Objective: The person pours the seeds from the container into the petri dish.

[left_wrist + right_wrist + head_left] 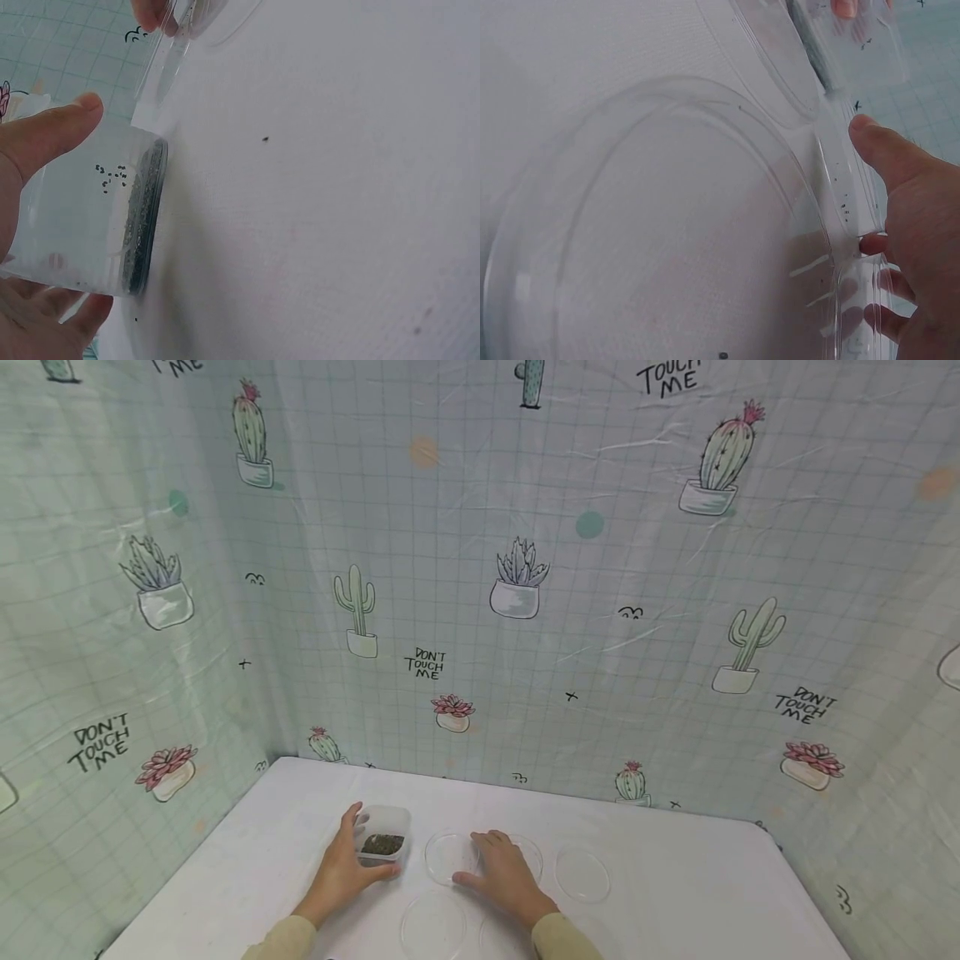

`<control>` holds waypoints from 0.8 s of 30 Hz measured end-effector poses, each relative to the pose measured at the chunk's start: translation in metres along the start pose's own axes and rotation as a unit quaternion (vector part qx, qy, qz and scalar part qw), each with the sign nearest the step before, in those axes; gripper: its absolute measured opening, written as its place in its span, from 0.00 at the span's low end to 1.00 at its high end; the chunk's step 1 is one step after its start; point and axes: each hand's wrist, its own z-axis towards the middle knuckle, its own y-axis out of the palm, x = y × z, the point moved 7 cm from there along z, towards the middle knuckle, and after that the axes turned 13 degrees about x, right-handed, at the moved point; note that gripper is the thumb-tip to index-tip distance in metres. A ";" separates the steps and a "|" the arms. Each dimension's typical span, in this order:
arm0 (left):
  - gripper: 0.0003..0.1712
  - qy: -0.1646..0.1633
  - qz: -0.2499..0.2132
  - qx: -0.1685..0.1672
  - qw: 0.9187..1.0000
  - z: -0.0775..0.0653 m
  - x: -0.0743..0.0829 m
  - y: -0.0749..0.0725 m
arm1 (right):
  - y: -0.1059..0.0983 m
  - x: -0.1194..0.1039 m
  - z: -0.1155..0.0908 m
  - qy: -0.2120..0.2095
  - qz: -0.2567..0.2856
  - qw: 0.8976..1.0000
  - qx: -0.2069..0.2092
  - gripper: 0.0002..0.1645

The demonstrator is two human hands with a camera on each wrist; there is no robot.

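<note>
On the table's left side, my left hand (341,868) grips a clear square plastic container (392,818), thumb on its near side and fingers on its far side. Dark, crumbly dried material (382,845) covers the container's bottom, and a few dark specks cling to its wall in the left wrist view. My right hand (504,872) is over two clear round dishes at the middle, a left dish (442,857) and a right dish (534,857). Its thumb and fingers are spread, with fingertips right at the dish rims in the right wrist view.
More clear round dishes stand on the white table (675,893): one at the right (583,875), one nearer (433,928), another partly under the right forearm. A dark crumb (265,139) lies on the tabletop. Cactus-print sheeting (465,610) encloses the back and sides.
</note>
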 end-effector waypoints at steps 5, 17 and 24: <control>0.68 0.002 -0.012 0.009 1.000 0.000 0.001 -0.001 | 0.000 -0.001 -0.001 -0.007 0.004 1.000 0.007 0.45; 0.66 0.008 -0.006 0.000 1.000 0.003 0.011 -0.002 | 0.003 0.002 -0.001 0.001 -0.012 1.000 -0.001 0.46; 0.66 0.034 0.002 0.013 0.999 0.004 0.019 -0.004 | 0.003 0.004 0.000 0.001 -0.008 1.000 0.002 0.46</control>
